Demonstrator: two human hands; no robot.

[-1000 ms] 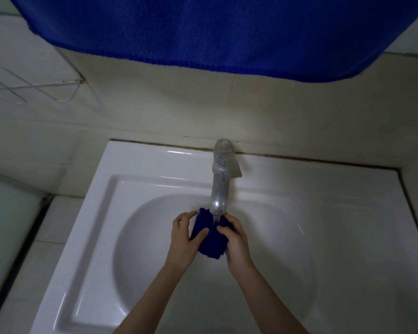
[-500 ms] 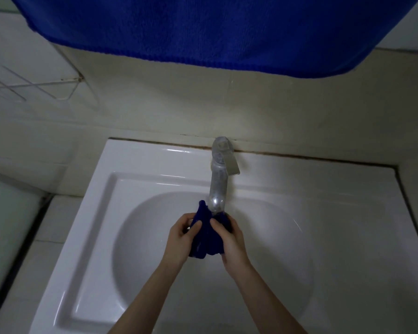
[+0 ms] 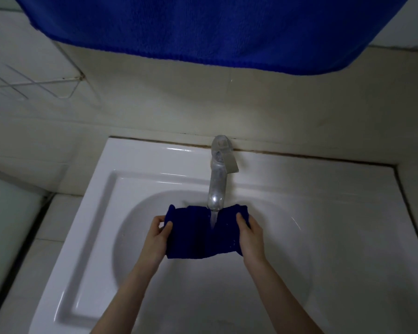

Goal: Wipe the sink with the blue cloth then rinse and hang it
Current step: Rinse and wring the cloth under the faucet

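Observation:
A small dark blue cloth [image 3: 198,233] is stretched out over the bowl of the white sink [image 3: 135,179], right under the spout of the metal tap [image 3: 218,184]. Water runs from the spout onto the cloth's middle. My left hand [image 3: 158,233] grips the cloth's left edge. At the right edge, my right hand [image 3: 250,233] grips it in the same way. Both forearms reach in from the bottom of the view.
A large blue towel [image 3: 203,27] hangs across the top of the view, above the tiled wall. A white wire rack [image 3: 22,85] is fixed to the wall at the left. A tiled ledge borders the sink on the left and right.
The cloth was bunched up between both hands under the spout. My hands have moved apart and spread it out wide under the running water.

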